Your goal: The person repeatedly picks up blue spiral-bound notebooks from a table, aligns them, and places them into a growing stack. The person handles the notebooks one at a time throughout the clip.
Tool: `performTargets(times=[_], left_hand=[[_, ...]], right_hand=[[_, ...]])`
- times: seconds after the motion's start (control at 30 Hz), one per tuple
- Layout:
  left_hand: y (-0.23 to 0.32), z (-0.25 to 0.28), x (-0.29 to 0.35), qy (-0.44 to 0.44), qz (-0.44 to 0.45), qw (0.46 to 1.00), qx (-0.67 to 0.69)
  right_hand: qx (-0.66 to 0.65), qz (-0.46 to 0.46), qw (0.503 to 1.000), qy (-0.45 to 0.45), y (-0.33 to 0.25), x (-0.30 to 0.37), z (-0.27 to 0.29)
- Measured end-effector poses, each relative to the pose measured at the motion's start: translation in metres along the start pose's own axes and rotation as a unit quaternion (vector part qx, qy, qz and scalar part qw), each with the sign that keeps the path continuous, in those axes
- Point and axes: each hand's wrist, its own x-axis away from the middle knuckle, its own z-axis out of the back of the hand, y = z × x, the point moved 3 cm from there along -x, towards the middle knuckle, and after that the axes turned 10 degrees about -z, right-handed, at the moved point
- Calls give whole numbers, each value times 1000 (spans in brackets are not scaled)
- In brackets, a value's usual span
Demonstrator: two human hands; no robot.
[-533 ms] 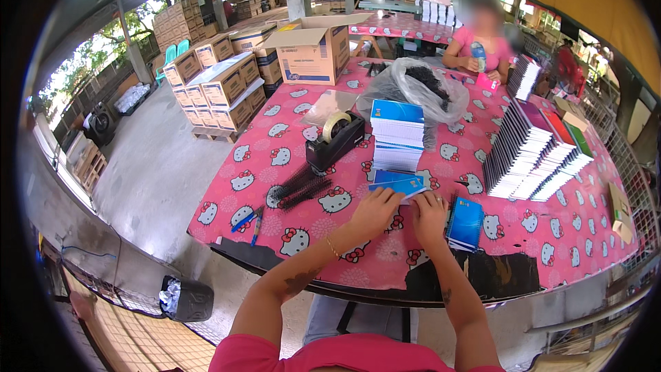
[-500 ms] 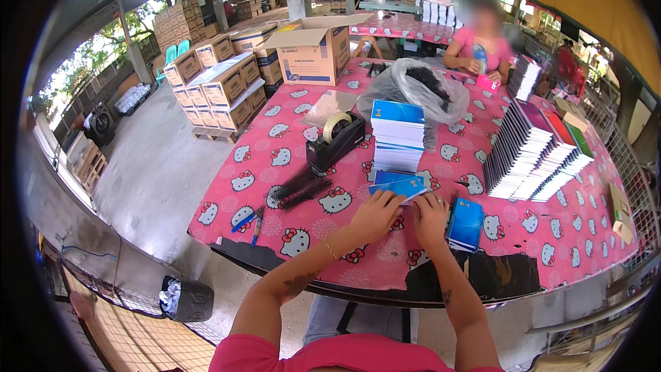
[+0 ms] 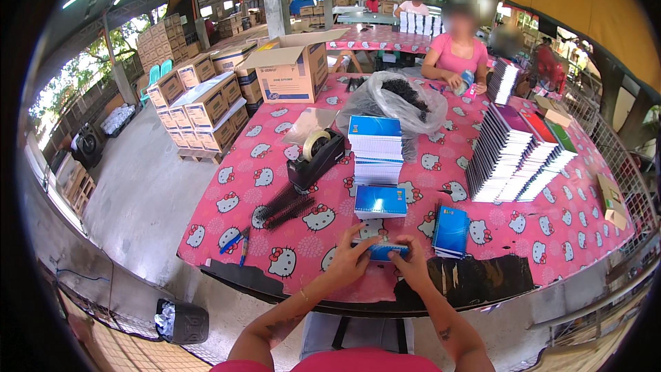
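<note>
Close to the table's front edge, a small blue-covered notebook (image 3: 380,253) is held between my two hands. My left hand (image 3: 350,260) grips its left end and my right hand (image 3: 412,262) its right end, the thumb on the cover. Just beyond them is a short pile of blue notebooks (image 3: 380,201), with a taller stack of blue notebooks (image 3: 376,148) behind it. To the right of my right hand lie a few blue notebooks with spiral binding (image 3: 451,232). Black binding coils (image 3: 288,208) lie in a loose bunch to the left.
A black tape dispenser (image 3: 313,158) and pens (image 3: 236,242) sit left; a plastic bag of black coils (image 3: 406,100) lies behind. Tall spiral notebook stacks (image 3: 497,155) stand right. An open carton (image 3: 292,72) occupies the far left corner. Across the table a person (image 3: 458,55) handles something.
My hands have drawn back from the short pile toward the table's front edge, with a blue notebook now between them. The whole view has shifted slightly.
</note>
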Motion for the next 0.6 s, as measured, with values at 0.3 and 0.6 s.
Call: performTargets(times=[0.3,0.6], left_hand=[[-2,-27,27,35,149,978,142],[-124,94,29,-54,169,932,-315]], right_hand=[[15,89,996,-21,12,3,-2],[51,18,998,19,-1,15,26]])
